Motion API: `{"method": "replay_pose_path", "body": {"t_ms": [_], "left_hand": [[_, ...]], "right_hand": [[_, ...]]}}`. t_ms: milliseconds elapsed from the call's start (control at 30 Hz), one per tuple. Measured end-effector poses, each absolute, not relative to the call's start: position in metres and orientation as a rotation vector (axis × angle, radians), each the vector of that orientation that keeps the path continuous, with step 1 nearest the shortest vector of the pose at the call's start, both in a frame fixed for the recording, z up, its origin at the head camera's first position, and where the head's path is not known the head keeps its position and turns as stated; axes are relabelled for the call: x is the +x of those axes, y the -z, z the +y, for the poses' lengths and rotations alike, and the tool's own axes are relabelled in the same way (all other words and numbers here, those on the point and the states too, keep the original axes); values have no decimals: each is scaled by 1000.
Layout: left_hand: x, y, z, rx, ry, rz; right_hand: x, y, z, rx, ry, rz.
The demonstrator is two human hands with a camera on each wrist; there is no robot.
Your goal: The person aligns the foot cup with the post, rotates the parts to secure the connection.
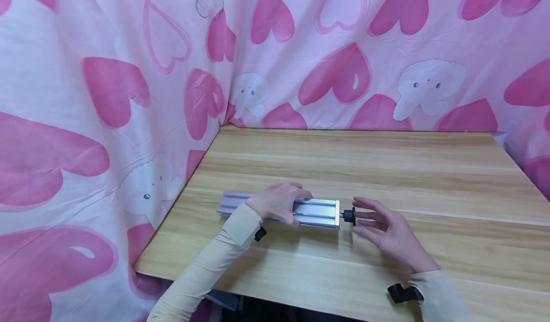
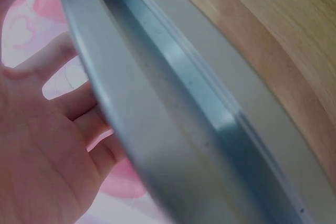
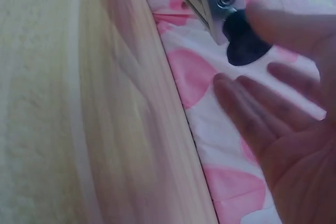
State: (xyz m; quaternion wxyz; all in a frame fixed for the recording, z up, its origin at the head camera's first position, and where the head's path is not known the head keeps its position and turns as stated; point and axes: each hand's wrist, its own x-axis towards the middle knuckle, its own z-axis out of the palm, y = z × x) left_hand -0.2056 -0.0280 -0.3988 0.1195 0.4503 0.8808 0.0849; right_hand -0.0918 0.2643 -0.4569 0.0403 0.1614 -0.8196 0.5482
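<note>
A silvery aluminium profile (image 1: 320,213) with grooves along its length lies crosswise over the near part of the table. My left hand (image 1: 278,202) grips it around the middle, with thumb and fingers on opposite sides. In the left wrist view the grooved face of the profile (image 2: 157,108) fills the middle. From its right end plate sticks a short threaded rod with a black levelling foot (image 1: 350,216). My right hand (image 1: 393,231) is beside this foot, fingers spread and fairly straight. In the right wrist view the thumb is close against the foot (image 3: 244,45); whether it touches, I cannot tell.
The wood-grain table (image 1: 386,164) extends behind and to the right of the profile. A pink and white heart-patterned cloth (image 1: 167,98) hangs along its left and back edges. Black wrist straps (image 1: 404,293) sit on both sleeves.
</note>
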Motion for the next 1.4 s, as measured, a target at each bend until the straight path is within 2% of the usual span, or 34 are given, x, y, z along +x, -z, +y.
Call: {"method": "replay_pose_path", "body": {"t_ms": [167, 800, 967, 1200, 1400], "left_hand": [[-205, 399, -27, 1319, -249, 2566], [-201, 402, -23, 1325, -263, 2555], [-201, 401, -22, 1307, -257, 2559], [-202, 398, -24, 1305, -250, 2557], [-203, 397, -24, 1321, -260, 2549]], "right_hand": [[-94, 458, 259, 567, -1651, -2447], [-95, 457, 263, 296, -1836, -2745], [-91, 455, 270, 363, -1609, -2736], [-92, 454, 267, 618, -1525, -2529], [-93, 457, 264, 498, -1530, -2557]]}}
